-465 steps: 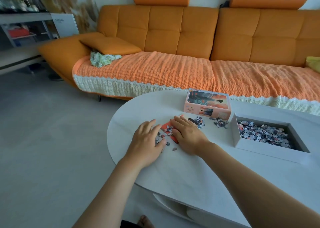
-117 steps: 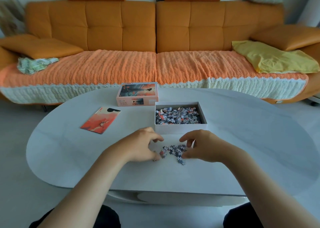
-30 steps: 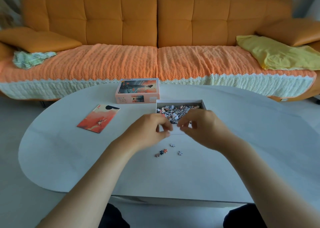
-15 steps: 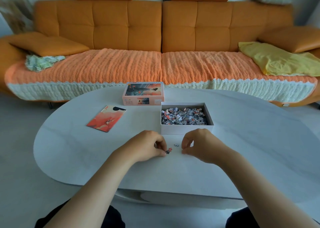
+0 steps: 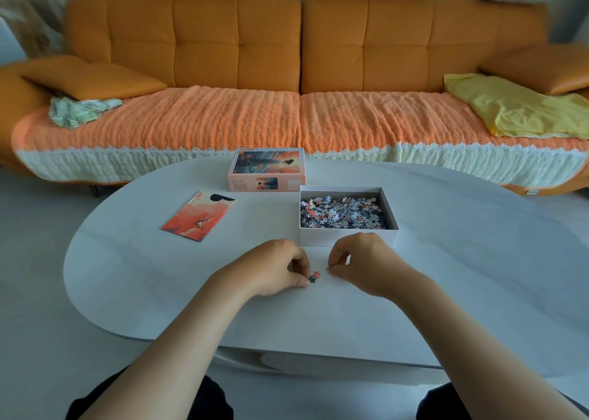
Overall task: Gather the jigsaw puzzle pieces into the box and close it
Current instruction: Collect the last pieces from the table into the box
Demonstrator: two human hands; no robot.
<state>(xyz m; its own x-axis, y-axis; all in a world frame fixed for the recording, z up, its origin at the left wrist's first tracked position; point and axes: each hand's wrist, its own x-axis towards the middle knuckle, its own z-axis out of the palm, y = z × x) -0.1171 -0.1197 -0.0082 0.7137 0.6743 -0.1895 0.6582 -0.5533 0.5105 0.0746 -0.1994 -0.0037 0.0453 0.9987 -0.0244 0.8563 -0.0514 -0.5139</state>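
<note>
Now back down from the box (image 5: 315, 236), my left hand (image 5: 277, 268) and right hand (image 5: 366, 263) pinch at the last stray pieces (image 5: 314, 276) on the bench (image 5: 478, 276), leaving only the lid (image 5: 267, 172) to fit.

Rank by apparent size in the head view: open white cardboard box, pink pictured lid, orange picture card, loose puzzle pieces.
1. Open white cardboard box
2. Pink pictured lid, though farther away
3. Orange picture card, near the lid's size, so unsure
4. Loose puzzle pieces
</note>
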